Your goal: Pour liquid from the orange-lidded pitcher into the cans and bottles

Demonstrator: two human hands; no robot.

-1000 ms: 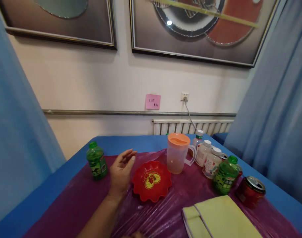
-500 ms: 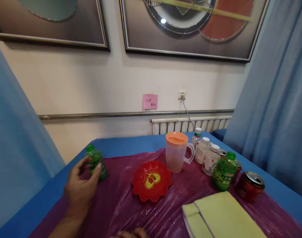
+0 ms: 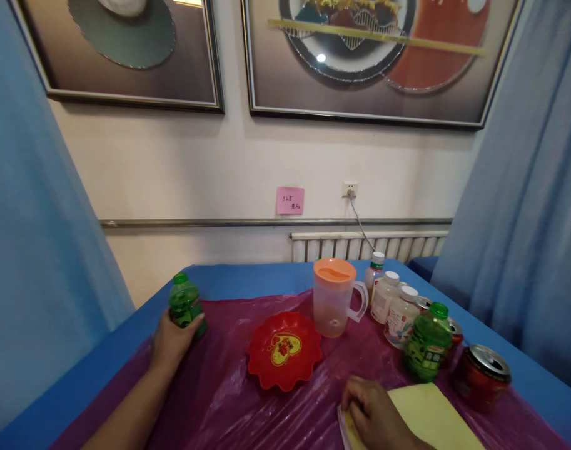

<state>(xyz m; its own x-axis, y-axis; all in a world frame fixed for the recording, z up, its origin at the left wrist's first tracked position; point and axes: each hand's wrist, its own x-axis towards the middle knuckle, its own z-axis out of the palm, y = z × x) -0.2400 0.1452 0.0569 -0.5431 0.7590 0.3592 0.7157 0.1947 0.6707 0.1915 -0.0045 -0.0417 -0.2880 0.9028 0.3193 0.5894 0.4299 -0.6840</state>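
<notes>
On the left of the table, my left hand (image 3: 175, 342) is wrapped round the lower part of a green bottle (image 3: 184, 300) with a green cap; the bottle stands upright and the far fingers are hidden behind it. At the lower right my right hand (image 3: 372, 409) has its fingers curled on the left edge of a folded yellow cloth (image 3: 430, 409), gripping it. Between the hands lies a red scalloped plate (image 3: 261, 353) with a yellow heart print. Just behind it stands a clear plastic pitcher (image 3: 329, 309) with an orange lid.
Along the right stand white-capped bottles (image 3: 400, 319), another green bottle (image 3: 426, 347) and a red can (image 3: 482, 378). Purple plastic sheeting (image 3: 219, 387) covers much of the blue table (image 3: 247, 278). Blue curtains (image 3: 524, 237) hang at both sides, with a wall behind.
My left hand, open beside the green bottle before, has closed round it. My right hand has come up from the bottom edge and moved right onto the yellow cloth. The view has shifted slightly.
</notes>
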